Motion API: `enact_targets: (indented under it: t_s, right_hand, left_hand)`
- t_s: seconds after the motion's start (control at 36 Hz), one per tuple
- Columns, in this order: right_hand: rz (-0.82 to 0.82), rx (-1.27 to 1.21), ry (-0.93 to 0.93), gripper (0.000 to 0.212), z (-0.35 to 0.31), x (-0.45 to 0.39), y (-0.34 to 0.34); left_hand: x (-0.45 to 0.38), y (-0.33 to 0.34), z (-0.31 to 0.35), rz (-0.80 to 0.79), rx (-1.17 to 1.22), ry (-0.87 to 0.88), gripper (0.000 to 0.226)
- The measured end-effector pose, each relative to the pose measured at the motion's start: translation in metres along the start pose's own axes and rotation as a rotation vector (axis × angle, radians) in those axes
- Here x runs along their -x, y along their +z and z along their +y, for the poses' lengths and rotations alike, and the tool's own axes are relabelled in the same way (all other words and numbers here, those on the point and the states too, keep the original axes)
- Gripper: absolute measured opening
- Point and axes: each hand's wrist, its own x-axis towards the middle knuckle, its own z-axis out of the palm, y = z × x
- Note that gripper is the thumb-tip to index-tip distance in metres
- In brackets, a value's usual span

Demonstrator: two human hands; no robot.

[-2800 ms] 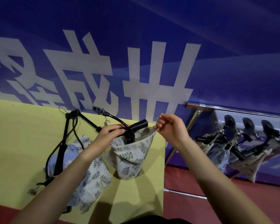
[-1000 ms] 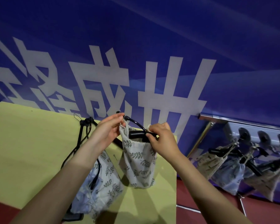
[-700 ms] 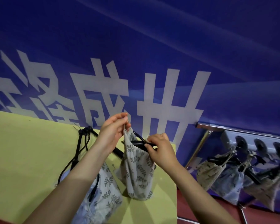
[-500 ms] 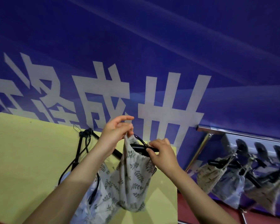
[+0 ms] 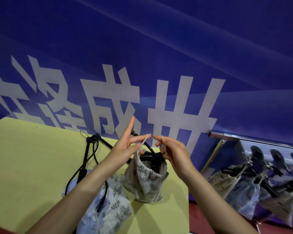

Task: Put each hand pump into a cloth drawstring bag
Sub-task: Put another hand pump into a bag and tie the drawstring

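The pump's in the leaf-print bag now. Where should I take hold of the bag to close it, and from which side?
Grip the drawstring, not the cloth. It rises from the mouth of the leaf-print bag, one end at the left hand, the other at the right hand. Come from above on each side and pull apart, probably gathering the mouth under the pump handle, which sticks out.
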Motion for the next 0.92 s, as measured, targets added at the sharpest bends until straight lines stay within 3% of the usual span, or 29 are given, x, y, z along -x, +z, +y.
enact_targets:
  t_s: [0.08, 0.36, 0.53, 0.72, 0.92]
  right_hand:
    - [-0.016, 0.097, 0.008, 0.025, 0.0, 0.002, 0.004]
    - [-0.044, 0.17, 0.058, 0.022, 0.003, 0.0, 0.023]
    - [-0.101, 0.304, -0.031, 0.028, 0.006, -0.002, 0.037]
    - [-0.157, 0.332, -0.004, 0.013, 0.009, -0.008, 0.045]
    - [-0.182, 0.257, 0.06, 0.017, 0.009, -0.012, 0.048]
  left_hand:
    - [-0.001, -0.002, -0.005, -0.013, 0.031, -0.025, 0.07]
    - [-0.009, -0.004, -0.021, 0.218, 0.104, 0.023, 0.047]
    - [-0.016, 0.0, -0.025, 0.276, 0.128, -0.018, 0.032]
    - [-0.022, -0.01, -0.033, 0.293, 0.002, -0.027, 0.021]
    - [-0.027, -0.023, -0.037, 0.239, 0.011, -0.099, 0.016]
